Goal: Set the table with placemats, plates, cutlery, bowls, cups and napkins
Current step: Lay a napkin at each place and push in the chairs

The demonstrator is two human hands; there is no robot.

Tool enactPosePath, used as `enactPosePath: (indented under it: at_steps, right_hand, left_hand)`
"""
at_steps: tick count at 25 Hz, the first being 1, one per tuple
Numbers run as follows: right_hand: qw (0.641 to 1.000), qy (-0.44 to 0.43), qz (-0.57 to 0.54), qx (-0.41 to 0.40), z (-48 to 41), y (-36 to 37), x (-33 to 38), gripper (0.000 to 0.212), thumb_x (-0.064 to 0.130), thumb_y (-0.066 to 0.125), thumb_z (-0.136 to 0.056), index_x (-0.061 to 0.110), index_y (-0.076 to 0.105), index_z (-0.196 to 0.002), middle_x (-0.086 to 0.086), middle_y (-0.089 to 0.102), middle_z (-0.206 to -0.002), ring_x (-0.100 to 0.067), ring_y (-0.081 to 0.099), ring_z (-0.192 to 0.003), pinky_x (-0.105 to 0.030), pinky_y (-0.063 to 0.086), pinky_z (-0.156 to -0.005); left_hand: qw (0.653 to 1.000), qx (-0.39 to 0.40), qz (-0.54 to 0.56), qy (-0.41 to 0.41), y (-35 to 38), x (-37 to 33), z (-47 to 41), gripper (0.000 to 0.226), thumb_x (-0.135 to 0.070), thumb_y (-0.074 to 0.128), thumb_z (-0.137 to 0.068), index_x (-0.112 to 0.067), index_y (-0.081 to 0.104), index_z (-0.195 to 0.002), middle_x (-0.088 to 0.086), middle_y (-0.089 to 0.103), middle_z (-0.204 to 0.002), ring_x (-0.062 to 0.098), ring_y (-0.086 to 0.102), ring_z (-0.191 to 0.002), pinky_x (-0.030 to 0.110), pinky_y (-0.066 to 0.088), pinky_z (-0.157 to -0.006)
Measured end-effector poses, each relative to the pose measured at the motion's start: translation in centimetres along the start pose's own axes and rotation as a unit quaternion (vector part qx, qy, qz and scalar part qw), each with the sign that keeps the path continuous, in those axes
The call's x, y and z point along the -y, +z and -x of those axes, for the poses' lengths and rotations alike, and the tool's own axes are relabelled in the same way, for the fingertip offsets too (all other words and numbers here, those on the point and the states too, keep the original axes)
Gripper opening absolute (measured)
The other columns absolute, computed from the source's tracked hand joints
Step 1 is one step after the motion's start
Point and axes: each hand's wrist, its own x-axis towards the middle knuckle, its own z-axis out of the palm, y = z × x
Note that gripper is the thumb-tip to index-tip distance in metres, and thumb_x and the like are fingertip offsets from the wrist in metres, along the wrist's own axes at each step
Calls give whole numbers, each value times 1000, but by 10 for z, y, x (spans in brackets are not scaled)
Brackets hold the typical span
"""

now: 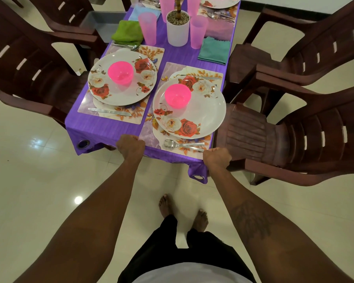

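Note:
My left hand (130,146) and my right hand (217,158) are both closed on the near edge of the right floral placemat (151,137), at its two near corners. On that placemat sit a flowered plate (202,115) with a pink bowl (177,96), a spoon (173,143) near my hands and a knife (209,78) beyond the plate. The left placemat (84,105) carries a second plate (119,94), a pink bowl (120,72) and a knife (109,112). Pink cups (147,28) (198,31), a green napkin (127,33) and a teal napkin (214,50) lie further back.
A purple cloth (102,129) covers the table and hangs over its near edge. A white plant pot (177,29) stands in the middle. Brown plastic chairs (274,135) (29,68) crowd both sides. More place settings show at the far end. My bare feet stand on glossy tiles.

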Motion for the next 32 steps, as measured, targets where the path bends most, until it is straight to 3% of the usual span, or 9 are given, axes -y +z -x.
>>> enactPosePath:
  at_steps: [4,14,18,21,23,25,28,30,32]
  right_hand:
    - [1000,7,-5,9,-2,-1,1,43,32,82,-86,7,70,-118,-8,73,-108,-24,72,-97,-34,60,-76]
    - [1000,-1,-3,1,-6,-3,-2,41,34,83,-84,8,73,-115,-8,73,-104,-23,72,-95,-30,54,-69]
    - [1000,-7,-7,-13,-9,-2,-7,37,33,84,-83,8,75,-107,-6,74,-97,-23,72,-91,-36,62,-79]
    - [999,6,-31,-8,-11,-3,-9,25,29,85,-83,11,71,-92,-7,73,-94,-26,73,-91,-42,64,-82]
    - [999,21,-49,-9,-10,-5,-10,30,28,86,-82,20,59,-73,-5,70,-87,-26,74,-87,-44,64,-79]
    - [998,4,-62,-8,-11,-3,-16,32,25,87,-82,25,57,-68,1,66,-77,-26,74,-85,-47,65,-76]
    - [996,-41,-76,-9,-6,-4,-20,11,23,85,-84,20,75,-84,5,67,-77,-23,74,-88,-46,65,-77]
    - [996,-75,-47,-27,-1,-8,-19,11,25,82,-87,18,78,-94,0,74,-89,-21,73,-91,-37,63,-77]
    - [987,-151,-1,-52,6,-10,-15,14,24,76,-91,15,79,-101,-2,76,-95,-20,72,-91,-26,54,-74]
  left_hand:
    - [1000,-1,-20,6,0,1,-1,21,-19,69,-94,-6,77,-107,10,69,-109,26,62,-104,29,33,-78]
    - [999,1,-32,17,7,6,-5,24,-25,72,-93,-6,77,-106,9,68,-105,24,60,-98,30,35,-80]
    - [999,2,-37,16,8,6,-6,26,-28,71,-94,-7,75,-109,10,69,-110,26,62,-106,29,33,-80]
    - [999,2,-51,12,7,4,-5,28,-29,72,-93,-6,74,-108,10,67,-105,26,63,-105,29,33,-79]
    - [997,10,-71,5,4,1,-5,32,-31,71,-93,-2,69,-108,9,59,-97,27,63,-103,30,35,-78]
    - [997,21,-71,-10,0,-1,-5,36,-31,71,-93,0,63,-111,8,49,-94,27,63,-105,30,37,-77]
    - [999,24,-32,-22,-3,-2,-7,37,-28,76,-89,0,63,-111,7,55,-94,26,67,-105,28,40,-72]
    - [1000,11,-9,-2,-2,-4,-5,29,-21,77,-88,-2,69,-109,9,67,-98,28,69,-104,29,44,-72]
    - [999,-5,-2,51,-2,-12,0,25,-16,74,-90,-6,73,-113,9,72,-108,27,68,-106,32,50,-82]
